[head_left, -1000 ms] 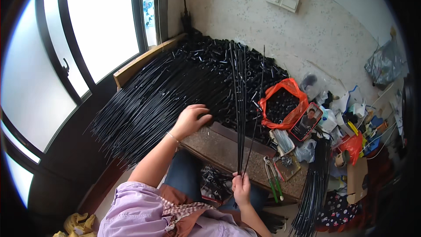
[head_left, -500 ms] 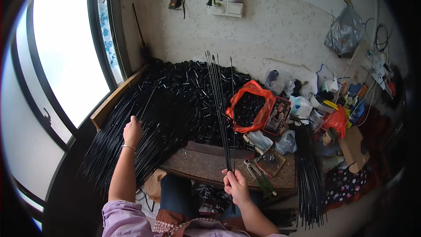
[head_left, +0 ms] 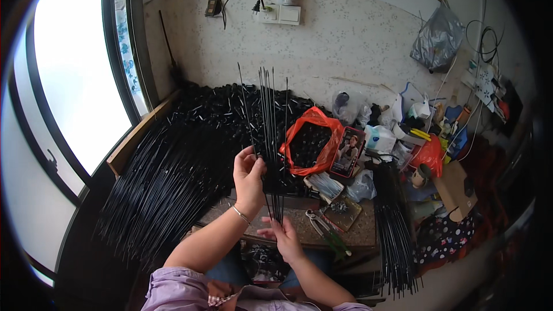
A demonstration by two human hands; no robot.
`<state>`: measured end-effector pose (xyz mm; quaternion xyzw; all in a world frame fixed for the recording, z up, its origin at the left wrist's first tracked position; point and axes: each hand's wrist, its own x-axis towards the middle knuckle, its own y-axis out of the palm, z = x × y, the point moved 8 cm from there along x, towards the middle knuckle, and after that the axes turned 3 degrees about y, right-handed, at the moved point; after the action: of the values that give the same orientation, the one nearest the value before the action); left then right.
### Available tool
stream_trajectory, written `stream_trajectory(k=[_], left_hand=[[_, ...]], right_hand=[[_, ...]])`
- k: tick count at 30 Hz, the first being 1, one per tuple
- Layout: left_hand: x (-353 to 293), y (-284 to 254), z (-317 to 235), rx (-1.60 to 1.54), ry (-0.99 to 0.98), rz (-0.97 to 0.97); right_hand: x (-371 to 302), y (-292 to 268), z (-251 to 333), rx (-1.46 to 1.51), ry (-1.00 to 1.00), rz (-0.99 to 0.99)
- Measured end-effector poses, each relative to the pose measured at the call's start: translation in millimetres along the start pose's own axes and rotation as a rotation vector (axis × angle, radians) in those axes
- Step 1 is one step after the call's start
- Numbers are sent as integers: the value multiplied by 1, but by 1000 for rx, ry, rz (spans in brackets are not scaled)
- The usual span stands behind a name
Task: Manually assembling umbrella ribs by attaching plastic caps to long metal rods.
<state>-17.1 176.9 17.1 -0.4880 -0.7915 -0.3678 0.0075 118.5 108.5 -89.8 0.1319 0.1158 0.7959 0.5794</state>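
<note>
Black rods: long, thin, nearly upright, slightly fanned.

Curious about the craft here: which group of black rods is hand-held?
The thin bunch in the right hand, with the left hand beside it. The wide spread at left and thick bundle at right are untouched.

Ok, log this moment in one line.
left hand: holding thin black rod; right hand: holding thin black rods; nearby: open red plastic bag
</note>
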Motion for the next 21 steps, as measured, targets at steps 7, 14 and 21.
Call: stream_trajectory(k=[7,14,21], left_hand=[[-67,10,64,-111,-853,91],[-69,41,36,6,-711,693],[-158,6,24,341,-95,1419]], right_hand=[[-7,-19,5,-60,158,19],[-13,-48,-29,209,263,132],[27,-15,-27,711,730,339]])
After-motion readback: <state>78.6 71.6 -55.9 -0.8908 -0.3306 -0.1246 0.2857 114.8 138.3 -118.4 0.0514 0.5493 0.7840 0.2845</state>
